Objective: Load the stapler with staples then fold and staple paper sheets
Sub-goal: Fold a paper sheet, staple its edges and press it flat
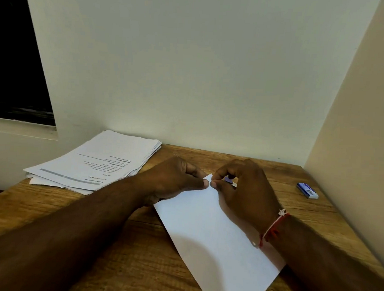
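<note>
Sheet: white rectangular paper sheet (215, 235) on brown wooden table (136, 264), far corner at the fingertips.
Left: left hand (176, 178), fingers curled, pinches that corner.
Right: right hand (246, 192) pinches it likewise.

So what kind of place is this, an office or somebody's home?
Probably a desk nook, home or office I can't tell: a wooden desk pushed into a corner of plain walls, a stack of printed papers, and a white sheet pinched by the left hand and right hand.
</note>
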Demonstrator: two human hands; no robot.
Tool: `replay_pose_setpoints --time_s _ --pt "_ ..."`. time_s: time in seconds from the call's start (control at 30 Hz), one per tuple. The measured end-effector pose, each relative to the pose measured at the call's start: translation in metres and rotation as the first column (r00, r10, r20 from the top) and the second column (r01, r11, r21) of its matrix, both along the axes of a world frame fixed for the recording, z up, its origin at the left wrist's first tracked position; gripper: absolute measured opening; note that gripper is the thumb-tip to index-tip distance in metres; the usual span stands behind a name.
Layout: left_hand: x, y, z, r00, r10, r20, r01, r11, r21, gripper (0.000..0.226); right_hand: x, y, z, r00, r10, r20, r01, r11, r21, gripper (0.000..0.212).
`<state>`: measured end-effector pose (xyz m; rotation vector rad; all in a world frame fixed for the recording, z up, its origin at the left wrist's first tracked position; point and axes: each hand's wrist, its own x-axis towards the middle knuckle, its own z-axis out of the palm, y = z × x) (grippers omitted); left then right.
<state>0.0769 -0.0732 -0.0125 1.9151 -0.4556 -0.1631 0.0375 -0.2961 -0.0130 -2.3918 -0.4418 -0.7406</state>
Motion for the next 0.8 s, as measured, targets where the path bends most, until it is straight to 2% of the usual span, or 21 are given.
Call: replay_pose_setpoints --time_s 0.37,0.53,0.7,0.8 --pt "0.001 -0.004 -0.003 0.996 -0.002 0.093 -0.002 0.999 0.045 0.009 -0.010 0.014 -0.010 0.998 -0.055 0.007 0.056 0.991 -0.123 0.031" --pt "0.002 -0.006 -0.007 0.993 0.017 0.116 -0.017 1.000 0.005 0.019 -0.013 0.020 -0.009 0.989 -0.086 -0.118 0.087 0.996 -0.002 0.033" --pt "0.006 -0.009 -0.012 0.998 -0.009 0.057 0.015 0.994 -0.108 0.025 -0.007 0.020 -0.013 0.994 -0.089 -0.061 0.094 0.992 0.089 0.030" --pt "0.004 -0.014 -0.015 0.999 0.007 0.049 -0.004 0.998 -0.060 0.019 -0.001 0.017 -0.009 0.995 -0.086 -0.048 0.096 0.964 0.249 0.032"
